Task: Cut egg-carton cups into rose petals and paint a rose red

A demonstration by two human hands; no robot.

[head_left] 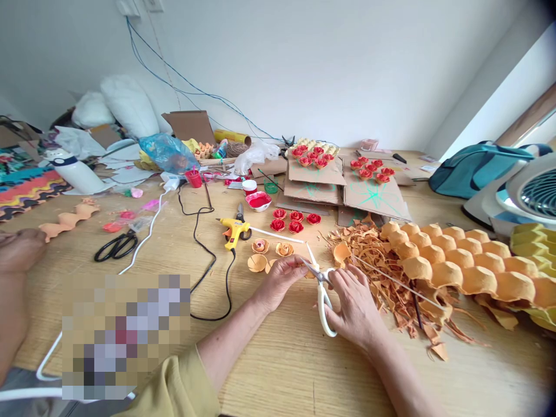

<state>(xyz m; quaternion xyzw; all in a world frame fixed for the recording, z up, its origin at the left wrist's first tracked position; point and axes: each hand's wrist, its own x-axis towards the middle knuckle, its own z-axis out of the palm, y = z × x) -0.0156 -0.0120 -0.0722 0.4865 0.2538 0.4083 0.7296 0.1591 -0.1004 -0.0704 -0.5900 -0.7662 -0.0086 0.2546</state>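
My right hand (354, 304) is closed round the white handles of a pair of scissors (320, 284), blades pointing up and away. My left hand (280, 278) pinches a small orange piece of egg carton (309, 274) right at the blades. Just beyond lie several small orange carton cups (266, 255) on the wooden table (295, 359). A heap of orange carton scraps (382, 272) lies to the right of my hands, next to an orange egg tray (460, 266).
A yellow glue gun (233, 230) with black cord, three red painted roses (295, 220), a bowl of red paint (258, 200), black scissors (116, 246), and cardboard sheets (347, 185) carrying more red roses lie behind. Another person's hand (17, 255) rests far left. A fan (527, 194) stands right.
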